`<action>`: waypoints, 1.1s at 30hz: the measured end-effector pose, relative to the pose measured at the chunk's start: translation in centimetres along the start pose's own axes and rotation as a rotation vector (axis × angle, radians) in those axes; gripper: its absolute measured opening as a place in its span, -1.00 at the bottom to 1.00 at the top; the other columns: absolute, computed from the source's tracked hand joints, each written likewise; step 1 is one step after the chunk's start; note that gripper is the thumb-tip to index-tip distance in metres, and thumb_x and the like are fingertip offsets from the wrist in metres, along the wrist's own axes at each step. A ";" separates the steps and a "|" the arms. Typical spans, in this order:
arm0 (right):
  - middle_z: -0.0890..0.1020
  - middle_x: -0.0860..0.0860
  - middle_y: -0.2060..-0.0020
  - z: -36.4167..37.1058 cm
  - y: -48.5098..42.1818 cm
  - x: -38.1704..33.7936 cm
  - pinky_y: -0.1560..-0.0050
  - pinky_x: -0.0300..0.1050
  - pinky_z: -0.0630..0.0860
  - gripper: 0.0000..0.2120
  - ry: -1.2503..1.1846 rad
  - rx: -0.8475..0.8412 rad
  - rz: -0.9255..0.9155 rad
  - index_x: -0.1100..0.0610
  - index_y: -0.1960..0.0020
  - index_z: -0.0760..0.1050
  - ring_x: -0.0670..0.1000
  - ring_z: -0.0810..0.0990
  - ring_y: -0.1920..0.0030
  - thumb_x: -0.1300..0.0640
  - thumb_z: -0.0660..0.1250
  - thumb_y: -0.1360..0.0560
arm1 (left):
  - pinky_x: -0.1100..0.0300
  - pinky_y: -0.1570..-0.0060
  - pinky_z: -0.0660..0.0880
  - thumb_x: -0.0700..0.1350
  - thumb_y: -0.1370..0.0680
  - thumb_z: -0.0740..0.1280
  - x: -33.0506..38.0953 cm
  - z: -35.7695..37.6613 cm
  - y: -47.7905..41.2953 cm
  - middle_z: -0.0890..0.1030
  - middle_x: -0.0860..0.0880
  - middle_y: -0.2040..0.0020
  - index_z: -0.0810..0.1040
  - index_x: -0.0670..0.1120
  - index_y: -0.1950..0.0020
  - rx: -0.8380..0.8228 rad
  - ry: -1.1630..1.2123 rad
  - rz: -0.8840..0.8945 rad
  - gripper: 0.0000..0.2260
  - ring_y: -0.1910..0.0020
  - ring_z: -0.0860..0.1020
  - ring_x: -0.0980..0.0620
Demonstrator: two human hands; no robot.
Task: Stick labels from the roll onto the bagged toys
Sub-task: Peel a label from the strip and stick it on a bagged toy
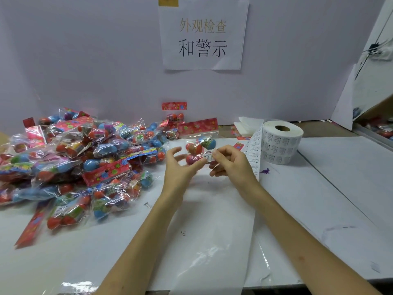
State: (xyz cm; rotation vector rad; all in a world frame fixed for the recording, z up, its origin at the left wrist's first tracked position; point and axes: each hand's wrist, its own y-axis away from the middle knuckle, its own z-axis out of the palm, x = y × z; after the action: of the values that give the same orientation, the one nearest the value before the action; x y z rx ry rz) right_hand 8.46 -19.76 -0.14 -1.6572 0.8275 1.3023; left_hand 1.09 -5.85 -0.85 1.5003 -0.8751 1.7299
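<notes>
The bag (pixel 201 145) I'm labelling sits between my hands in the middle of the worktop (pixel 329 188), just left of the roll (pixel 280 141), whose strip (pixel 254 154) trails down beside my right wrist so the next label is within reach. My right hand (pixel 228 161) pinches the label (pixel 209 156) against the film with curled fingers, while my left hand (pixel 180 167) is wide, fingers spread, touching the bag, I judge to steady it. The pile (pixel 74 158) lies at the left.

Both forearms (pixel 287 220) bare to the frame's edge, with bare left hand (pixel 180 169) and bare right hand (pixel 232 163) alike; fingernails seemingly short, plain.
</notes>
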 end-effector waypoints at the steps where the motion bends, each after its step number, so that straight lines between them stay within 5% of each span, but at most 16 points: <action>1: 0.66 0.09 0.25 0.0 0.0 0.1 0.27 -0.05 0.62 -0.84 0.066 0.068 -0.041 0.23 0.00 0.52 0.08 0.68 0.38 0.12 0.37 -0.61 | 0.11 -0.08 0.60 -0.09 -0.44 0.59 -0.2 0.1 0.0 0.51 -0.03 -0.24 0.33 -0.03 -0.41 0.085 -0.143 0.092 -0.36 -0.11 0.61 0.00; 4: 0.65 0.01 0.22 -0.1 0.4 0.0 0.28 -0.06 0.62 -0.85 0.254 0.185 -0.155 0.14 0.03 0.51 0.00 0.69 0.40 0.10 0.46 -0.55 | 0.28 0.09 0.57 0.02 -0.48 0.55 -0.1 -0.2 -0.1 0.56 0.01 -0.18 0.43 0.00 -0.29 0.118 -0.219 0.219 -0.53 -0.07 0.61 0.07; 7: 0.65 -0.03 0.21 0.5 0.9 -0.2 0.24 -0.23 0.56 -0.89 0.295 0.040 -0.262 0.08 0.02 0.57 -0.05 0.67 0.26 0.15 0.49 -0.51 | 0.05 -0.09 0.63 0.08 -0.54 0.47 0.3 0.3 0.2 0.64 -0.06 -0.21 0.50 -0.03 -0.31 -0.047 -0.032 0.030 -0.60 -0.13 0.66 -0.03; 11: 0.58 0.01 0.07 1.0 1.3 -0.2 0.06 -0.46 0.38 -0.84 0.439 -0.184 -0.342 0.08 -0.06 0.68 -0.12 0.57 0.10 0.24 0.48 -0.50 | -0.07 -0.18 0.62 -0.07 -0.55 0.48 0.3 0.5 0.5 0.67 -0.19 -0.18 0.48 -0.17 -0.36 -0.021 0.126 -0.065 -0.57 -0.13 0.68 -0.16; 15: 0.59 -0.02 0.04 0.4 0.9 -0.3 0.08 -0.45 0.36 -0.82 0.416 -0.001 -0.356 0.04 -0.03 0.68 -0.23 0.52 0.12 0.28 0.44 -0.51 | 0.01 -0.07 0.66 -0.30 -0.62 0.35 0.5 -0.4 0.0 0.69 -0.25 -0.08 0.48 -0.27 -0.36 -0.025 0.206 -0.142 -0.69 0.05 0.70 -0.12; 18: 0.57 -0.05 -0.01 -0.3 0.0 -0.3 0.07 -0.34 0.41 -0.82 0.323 0.195 -0.221 0.05 -0.14 0.61 -0.18 0.53 0.07 0.19 0.43 -0.54 | 0.07 0.00 0.67 -0.37 -0.65 0.27 0.7 -0.2 0.0 0.67 -0.22 -0.02 0.49 -0.25 -0.37 -0.111 0.219 -0.167 -0.71 0.16 0.69 -0.02; 21: 0.64 -0.02 -0.01 -1.3 -0.7 -0.4 0.02 -0.17 0.53 -0.82 0.105 0.105 0.037 0.04 -0.18 0.57 -0.03 0.62 0.01 0.02 0.34 -0.62 | 0.02 -0.05 0.66 -0.42 -0.63 0.24 0.6 0.1 0.2 0.67 -0.24 -0.10 0.49 -0.23 -0.38 -0.211 0.183 -0.175 -0.67 0.07 0.70 -0.07; 24: 0.69 -0.04 0.23 -1.4 -0.8 -0.5 0.08 -0.09 0.59 -0.76 0.027 0.048 0.090 0.18 -0.04 0.64 -0.08 0.66 0.17 0.00 0.35 -0.61 | -0.11 -0.14 0.62 -0.44 -0.60 0.26 0.2 0.2 0.4 0.67 -0.28 -0.14 0.52 -0.21 -0.34 -0.299 0.143 -0.154 -0.66 -0.02 0.68 -0.20; 27: 0.73 0.04 0.25 -1.3 -0.6 -0.4 0.09 -0.13 0.61 -0.80 0.081 0.065 0.036 0.18 0.07 0.69 0.00 0.70 0.20 0.05 0.40 -0.58 | 0.00 0.03 0.65 -0.27 -0.60 0.36 0.3 0.1 0.5 0.69 -0.24 -0.11 0.57 -0.14 -0.28 -0.313 0.090 -0.148 -0.75 0.03 0.71 -0.15; 30: 0.72 -0.06 0.27 -1.3 -0.4 -0.3 0.17 -0.35 0.56 -0.87 0.172 0.038 -0.044 0.07 0.12 0.70 -0.14 0.68 0.24 0.08 0.43 -0.56 | -0.04 0.03 0.67 0.04 -0.58 0.43 0.3 0.2 0.4 0.69 -0.19 -0.11 0.61 -0.12 -0.22 -0.246 -0.019 -0.194 -0.70 0.02 0.73 -0.18; 33: 0.69 -0.13 0.29 -1.0 -0.4 -0.2 0.23 -0.38 0.52 -0.93 0.211 0.011 -0.051 0.04 0.10 0.68 -0.21 0.66 0.28 0.10 0.45 -0.55 | 0.04 0.11 0.66 -0.02 -0.59 0.44 0.2 0.2 0.1 0.68 -0.22 -0.08 0.63 -0.14 -0.15 -0.147 -0.065 -0.184 -0.77 -0.02 0.70 -0.19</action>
State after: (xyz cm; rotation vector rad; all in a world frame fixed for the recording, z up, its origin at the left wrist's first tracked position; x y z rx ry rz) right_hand 9.19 -20.54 0.27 -1.8171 0.9077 1.0982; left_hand 1.08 -6.07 -0.59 1.4965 -0.8499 1.4603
